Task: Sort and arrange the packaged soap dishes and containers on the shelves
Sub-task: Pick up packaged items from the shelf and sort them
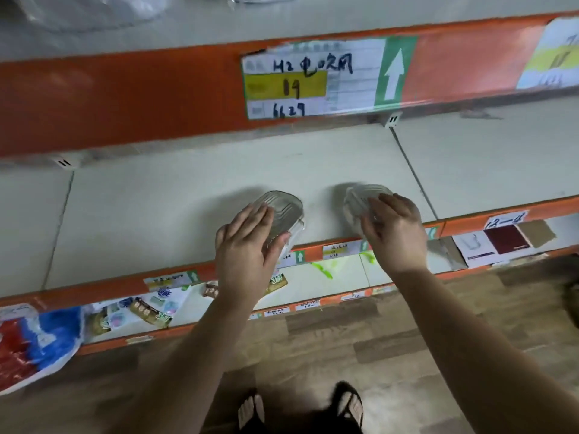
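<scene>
On the pale shelf (156, 214), near its front edge, the left hand (247, 249) grips one clear soap dish (283, 206) and the right hand (396, 234) another (the second dish (360, 200)), seemingly spacing them side by side.
</scene>
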The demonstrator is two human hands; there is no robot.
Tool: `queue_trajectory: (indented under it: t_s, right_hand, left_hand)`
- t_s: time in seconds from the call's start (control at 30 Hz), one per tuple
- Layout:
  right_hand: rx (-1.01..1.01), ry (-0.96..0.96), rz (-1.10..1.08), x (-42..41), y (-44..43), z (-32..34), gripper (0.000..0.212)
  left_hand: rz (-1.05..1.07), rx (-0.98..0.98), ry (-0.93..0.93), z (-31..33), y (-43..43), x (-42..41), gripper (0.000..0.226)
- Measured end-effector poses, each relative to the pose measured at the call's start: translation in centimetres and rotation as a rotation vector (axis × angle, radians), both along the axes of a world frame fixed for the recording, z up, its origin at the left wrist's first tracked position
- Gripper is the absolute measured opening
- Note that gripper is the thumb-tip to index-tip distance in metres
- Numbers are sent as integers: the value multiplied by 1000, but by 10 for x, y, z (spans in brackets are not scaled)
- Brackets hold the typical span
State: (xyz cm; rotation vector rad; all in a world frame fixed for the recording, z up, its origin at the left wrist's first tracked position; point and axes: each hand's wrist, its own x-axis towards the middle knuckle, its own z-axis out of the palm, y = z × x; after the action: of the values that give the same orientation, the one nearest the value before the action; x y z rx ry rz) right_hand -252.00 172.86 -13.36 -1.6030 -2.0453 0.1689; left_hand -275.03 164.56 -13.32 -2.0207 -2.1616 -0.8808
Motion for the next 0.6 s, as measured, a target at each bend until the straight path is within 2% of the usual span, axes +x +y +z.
queue_trajectory:
  t_s: [0.27,0.43,0.6]
  right_hand:
    - [-83,-279,103,7,94,-24,36]
    - [-93,-291,155,-1,153,-16,35]
    - [-217,-344,223,-2,163,-29,39]
  left_hand:
    - [162,-16,-23,-36,45,42,52]
    - [175,-50,-11,-44,61,56,55]
    - [175,-59,36,-45,69,63,55]
